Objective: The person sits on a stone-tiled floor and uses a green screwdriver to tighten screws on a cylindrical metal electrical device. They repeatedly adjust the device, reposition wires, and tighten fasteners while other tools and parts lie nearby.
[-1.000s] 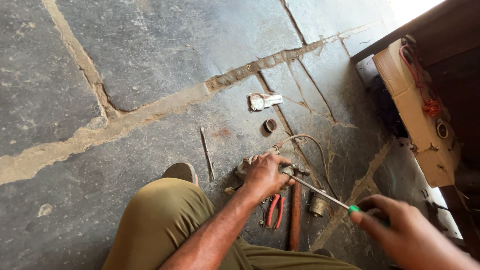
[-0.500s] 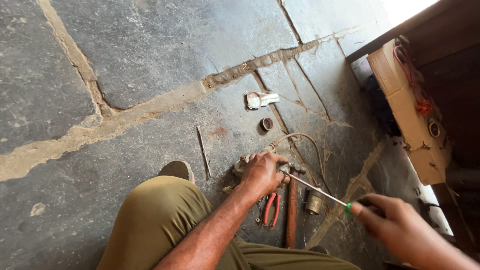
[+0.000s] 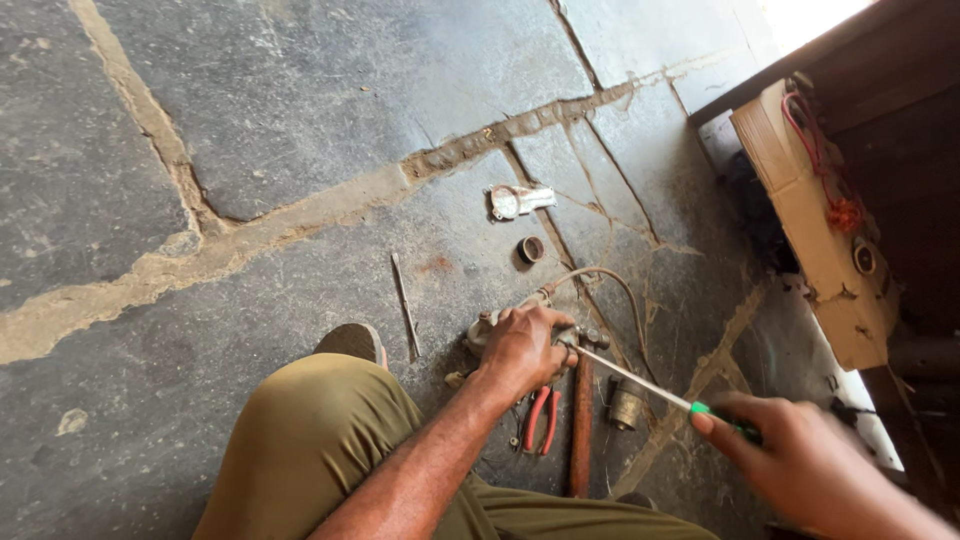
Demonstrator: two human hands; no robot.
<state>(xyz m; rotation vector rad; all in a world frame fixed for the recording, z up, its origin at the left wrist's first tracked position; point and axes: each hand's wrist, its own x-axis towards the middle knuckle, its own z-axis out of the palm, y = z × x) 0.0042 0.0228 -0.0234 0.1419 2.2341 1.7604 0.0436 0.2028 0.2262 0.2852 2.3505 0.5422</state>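
The left hand lies palm-down over a small grey metal part on the stone floor, fingers curled around it and pressing it in place, so most of the part is hidden under the palm; only its left end and a fitting at the upper right show. From that fitting a pale hose arcs away to the right and back down.

The right hand is closed around the green handle of a screwdriver. Its bare steel shaft runs up and to the left, and its tip meets the metal part just at the right edge of the left hand's fingers. The gripped handle thus sits well apart from the part, lower right of it, with the shaft bridging the 2.

Just below the left hand, between wrist and shaft, lie red-handled pliers and, beside them, a long rusty bar pointing toward the viewer. A small metal cylinder stands under the shaft. Left of the hand a thin metal rod lies on the floor near a shoe tip, above the olive-trousered knee. Farther up are a small ring and a shiny metal cover. A cardboard box with red wires leans at the right.
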